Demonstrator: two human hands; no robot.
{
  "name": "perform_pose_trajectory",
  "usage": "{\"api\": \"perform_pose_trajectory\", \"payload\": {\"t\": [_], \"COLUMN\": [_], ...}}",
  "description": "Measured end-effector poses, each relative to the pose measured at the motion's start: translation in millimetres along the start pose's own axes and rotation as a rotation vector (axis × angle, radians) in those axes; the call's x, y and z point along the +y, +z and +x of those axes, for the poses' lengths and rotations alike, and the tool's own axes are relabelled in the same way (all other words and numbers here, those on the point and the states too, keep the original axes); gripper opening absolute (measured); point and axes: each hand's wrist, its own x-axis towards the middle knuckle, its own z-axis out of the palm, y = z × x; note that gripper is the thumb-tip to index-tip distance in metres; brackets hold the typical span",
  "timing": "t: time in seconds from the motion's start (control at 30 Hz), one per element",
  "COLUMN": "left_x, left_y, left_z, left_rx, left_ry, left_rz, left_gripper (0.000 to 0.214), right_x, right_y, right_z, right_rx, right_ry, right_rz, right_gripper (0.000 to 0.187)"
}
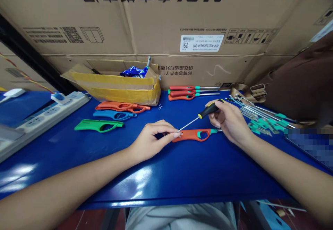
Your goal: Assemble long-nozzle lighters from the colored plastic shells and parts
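Observation:
Lying on the blue table is an orange-red utility lighter (189, 135) with a teal trigger and its metal tube pointing right. My left hand (156, 136) pinches the lighter's left end between thumb and fingers, partly covering it. In my right hand (226, 119) is a screwdriver (206, 110) with a black and yellow handle, tilted down to the left. Its tip reaches the lighter's left part, right by my left fingertips; whether it sits on a screw is too small to tell.
Orange, blue and green lighter shells (100, 126) lie at left, beside a power strip (44, 119). Behind stand a yellow-taped cardboard box (117, 87) and several stacked red lighters (182, 93). Metal tubes with teal parts (260, 117) are piled at right, near brown cloth (293, 77).

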Motion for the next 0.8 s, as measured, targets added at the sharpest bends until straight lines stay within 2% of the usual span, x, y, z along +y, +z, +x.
{"api": "perform_pose_trajectory", "payload": {"t": [0.5,0.8], "left_x": [-0.5,2.0], "left_y": [-0.5,-0.9], "left_z": [0.1,-0.1], "left_rx": [-0.035,-0.082], "left_ry": [0.009,-0.038], "left_rz": [-0.008,-0.048], "left_gripper": [0.02,0.028], "right_x": [-1.0,-1.8], "right_y": [-0.4,0.7], "right_z": [-0.5,-1.4], "right_rx": [-0.018,-0.018], "right_ry": [-0.053,-0.039], "right_rz": [-0.003,0.007], "right_gripper": [0.02,0.02]}}
